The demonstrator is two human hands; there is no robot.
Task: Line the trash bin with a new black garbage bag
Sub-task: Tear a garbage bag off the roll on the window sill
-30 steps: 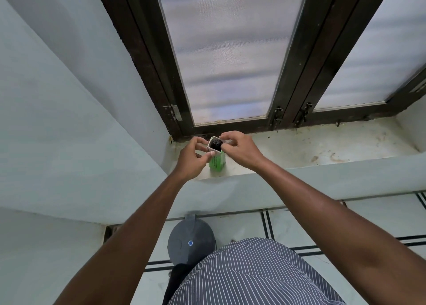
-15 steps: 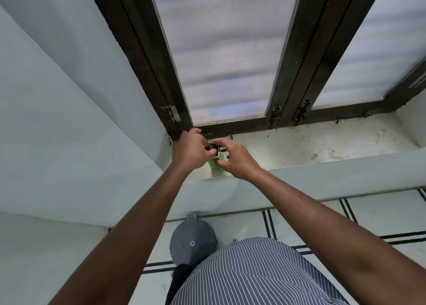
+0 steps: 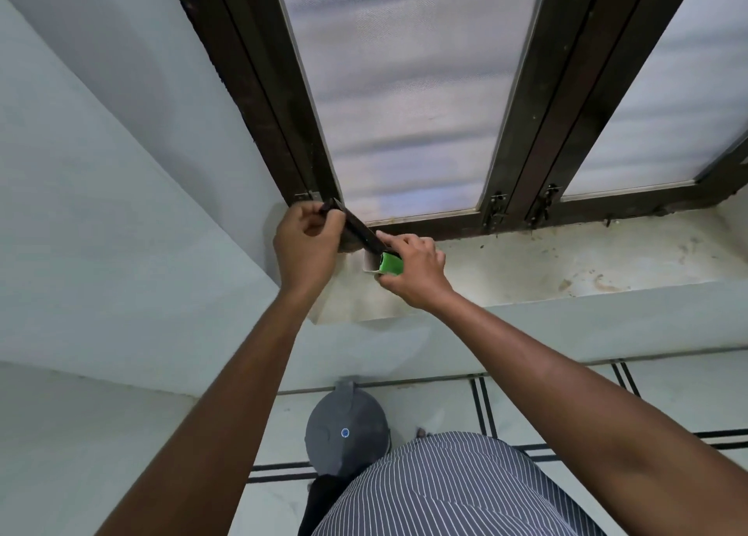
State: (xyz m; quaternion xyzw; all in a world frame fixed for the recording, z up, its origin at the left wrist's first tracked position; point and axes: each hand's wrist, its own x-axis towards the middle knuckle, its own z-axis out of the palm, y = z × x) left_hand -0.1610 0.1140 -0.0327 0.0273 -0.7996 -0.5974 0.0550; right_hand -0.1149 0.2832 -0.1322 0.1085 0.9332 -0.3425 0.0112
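A green and white box of garbage bags [image 3: 386, 263] is at the left end of the window sill [image 3: 526, 264]. My right hand [image 3: 413, 272] grips the box. My left hand [image 3: 307, 244] pinches the end of a folded black garbage bag [image 3: 360, 231], which stretches as a narrow strip from the box up and left to my fingers. The grey trash bin [image 3: 344, 434], its round lid down with a blue dot in the middle, stands on the floor below, partly hidden by my striped shirt.
A dark-framed window with frosted panes [image 3: 404, 110] rises behind the sill. A pale wall [image 3: 101, 211] closes in on the left. The floor [image 3: 668, 394] is light tile with dark lines.
My left hand has drawn a black bag out of the box, up and to the left. My right hand has shifted from the box opening to gripping the box. The camera has tilted slightly.
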